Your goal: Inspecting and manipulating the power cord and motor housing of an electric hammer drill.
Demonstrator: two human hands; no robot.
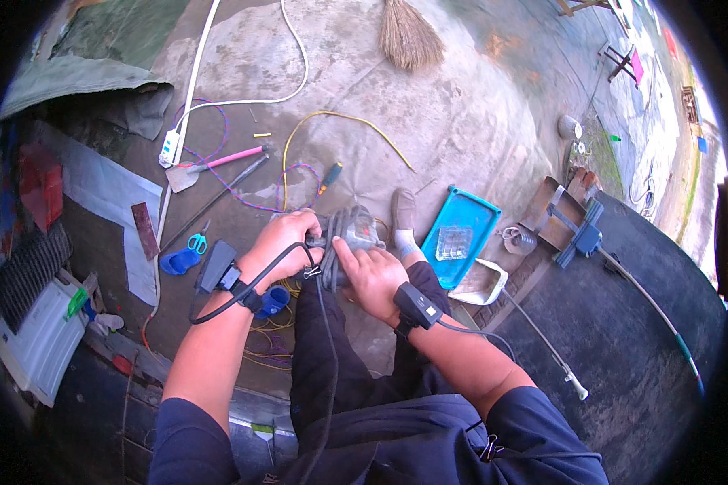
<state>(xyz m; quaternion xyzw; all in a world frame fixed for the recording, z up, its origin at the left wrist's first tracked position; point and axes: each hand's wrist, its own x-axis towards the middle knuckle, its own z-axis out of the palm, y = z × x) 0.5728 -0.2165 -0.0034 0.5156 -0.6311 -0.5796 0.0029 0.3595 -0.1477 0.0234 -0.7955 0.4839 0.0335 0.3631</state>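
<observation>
Dressed in a navy short-sleeved top [396, 428], black trousers [332, 347], a pale sock [405, 241] and a grayish-brown shoe [403, 208], with black wrist straps [253, 301], boxy dark wrist modules [417, 305], thin dark cables [481, 333] and a black binder clip [488, 449] on the front.

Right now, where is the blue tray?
In the head view, the blue tray lies on the floor right of the beige shoe, its near end beside the white dustpan.
</observation>
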